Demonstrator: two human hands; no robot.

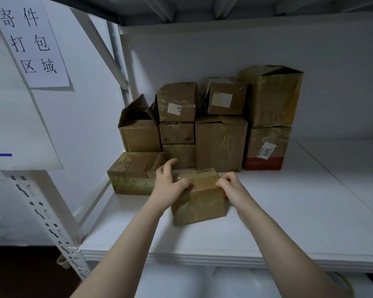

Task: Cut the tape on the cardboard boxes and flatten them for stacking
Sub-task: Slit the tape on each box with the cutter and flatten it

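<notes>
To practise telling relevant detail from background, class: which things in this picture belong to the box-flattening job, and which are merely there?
Belongs to the job:
- front box, with left hand and right hand on it
- stacked boxes
- low side box

Merely there:
- paper sign
- shelf board
- slotted upright

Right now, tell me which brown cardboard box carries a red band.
The bottom-right brown cardboard box in the pile, under the tall open box; only it has a red strip along its base.
</notes>
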